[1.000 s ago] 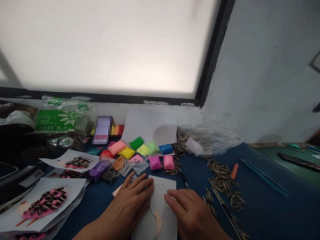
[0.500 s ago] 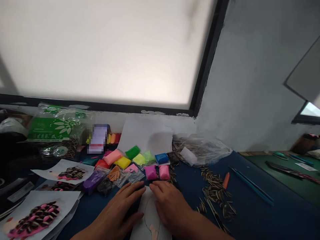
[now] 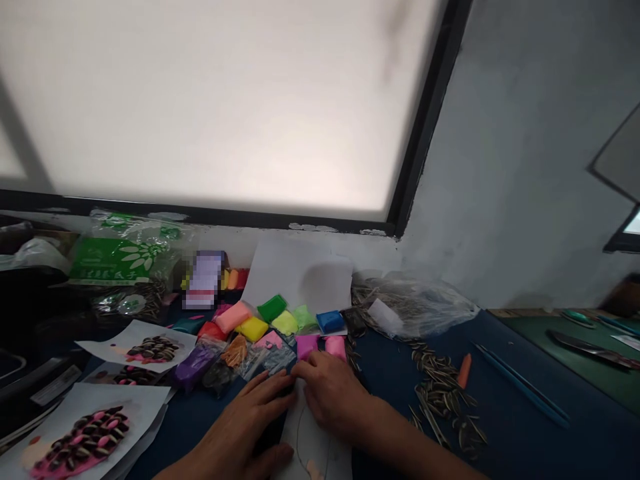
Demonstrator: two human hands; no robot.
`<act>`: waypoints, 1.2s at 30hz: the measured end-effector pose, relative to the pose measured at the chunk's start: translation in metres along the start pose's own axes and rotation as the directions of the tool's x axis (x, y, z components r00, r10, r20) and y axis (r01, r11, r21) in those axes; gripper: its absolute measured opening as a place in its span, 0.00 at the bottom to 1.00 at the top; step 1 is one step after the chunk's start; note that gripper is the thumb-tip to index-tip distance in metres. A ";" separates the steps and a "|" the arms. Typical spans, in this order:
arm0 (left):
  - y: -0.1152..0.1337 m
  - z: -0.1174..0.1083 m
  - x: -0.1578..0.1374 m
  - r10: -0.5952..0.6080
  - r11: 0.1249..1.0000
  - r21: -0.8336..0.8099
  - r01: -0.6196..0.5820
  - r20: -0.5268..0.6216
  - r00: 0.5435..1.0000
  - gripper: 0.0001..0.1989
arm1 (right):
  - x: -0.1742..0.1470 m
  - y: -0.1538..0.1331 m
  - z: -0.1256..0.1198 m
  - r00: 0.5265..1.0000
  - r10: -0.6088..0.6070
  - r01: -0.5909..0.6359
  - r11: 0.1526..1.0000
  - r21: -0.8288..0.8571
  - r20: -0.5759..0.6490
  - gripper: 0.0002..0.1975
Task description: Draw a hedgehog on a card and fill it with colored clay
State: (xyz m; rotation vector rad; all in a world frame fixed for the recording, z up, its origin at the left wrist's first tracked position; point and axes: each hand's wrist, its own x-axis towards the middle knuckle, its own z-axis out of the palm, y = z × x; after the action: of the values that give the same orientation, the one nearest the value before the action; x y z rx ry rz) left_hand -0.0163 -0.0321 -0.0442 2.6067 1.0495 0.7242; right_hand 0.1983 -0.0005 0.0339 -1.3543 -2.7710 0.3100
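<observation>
A white sheet of paper (image 3: 337,460) with a pencilled oval outline lies in front of me, a small peach-coloured patch near its lower end. My left hand (image 3: 247,423) rests along its left side, fingers stretched out and thumb apart. Across the sheet's top end is my right hand (image 3: 333,393), its fingers curled together and fingertips close to the left fingertips. Whatever those curled fingers hold, if anything, is hidden. Just beyond them sit a magenta clay packet (image 3: 306,345) and a pink clay packet (image 3: 335,347).
Finished seed pictures (image 3: 90,440) are stacked at the left. Several coloured clay packets (image 3: 253,328) lie beyond my hands. Loose sunflower seeds (image 3: 440,393), an orange stick (image 3: 465,371) and blue tweezers (image 3: 523,387) lie rightward. A seed bag (image 3: 115,260) stands at the back left.
My right hand has shifted forward to the sheet's top end, and its fingers have curled from a flatter pose. The left hand stays beside the sheet. The view has moved slightly.
</observation>
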 end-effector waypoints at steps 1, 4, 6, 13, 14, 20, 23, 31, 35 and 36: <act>0.002 -0.002 0.001 0.004 1.000 -0.014 -0.004 -0.022 1.000 0.29 | 0.001 0.000 -0.002 1.000 -0.017 0.017 1.000 -0.003 0.008 0.16; 0.007 -0.002 0.005 -0.053 0.996 -0.072 0.046 -0.108 0.993 0.17 | 0.004 0.000 -0.008 0.999 -0.041 0.041 0.999 -0.020 0.029 0.14; 0.010 -0.001 0.009 -0.100 0.991 -0.102 0.086 -0.138 0.985 0.14 | 0.005 -0.001 -0.011 0.998 -0.048 0.049 0.998 -0.028 0.039 0.12; 0.016 -0.006 0.016 -0.086 0.994 -0.075 0.077 -0.134 0.987 0.14 | 0.009 -0.001 -0.009 0.998 -0.033 0.036 0.997 -0.068 0.046 0.08; 0.014 -0.005 0.015 -0.087 0.994 -0.075 0.076 -0.142 0.986 0.14 | 0.009 -0.002 -0.008 0.998 -0.031 0.035 0.997 -0.076 0.047 0.08; 0.006 0.002 0.013 -0.108 0.988 -0.138 0.075 -0.254 0.961 0.13 | -0.009 -0.005 -0.018 0.994 0.087 -0.078 0.989 -0.123 0.068 0.10; 0.012 -0.003 0.015 -0.092 0.987 -0.144 0.069 -0.154 0.984 0.13 | -0.023 -0.005 -0.021 0.987 0.145 -0.135 0.981 -0.138 0.065 0.11; 0.020 -0.014 0.018 -0.108 0.985 -0.141 0.100 -0.056 0.993 0.14 | -0.048 0.001 -0.002 0.991 0.132 -0.129 0.984 -0.122 0.013 0.14; 0.026 -0.024 0.024 -0.137 0.988 -0.065 0.138 0.024 0.990 0.12 | -0.060 -0.008 0.018 0.976 -0.054 0.073 0.994 0.082 -0.212 0.11; 0.028 -0.027 0.026 -0.143 0.987 -0.070 0.146 0.046 0.989 0.12 | -0.061 -0.011 0.023 0.969 -0.084 0.120 0.982 0.148 -0.232 0.11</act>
State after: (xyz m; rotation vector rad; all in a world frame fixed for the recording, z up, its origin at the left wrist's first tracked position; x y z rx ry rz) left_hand 0.0020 -0.0331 -0.0015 2.4437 1.1634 0.6599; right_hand 0.2249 -0.0584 0.0163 -1.1287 -2.5564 0.3442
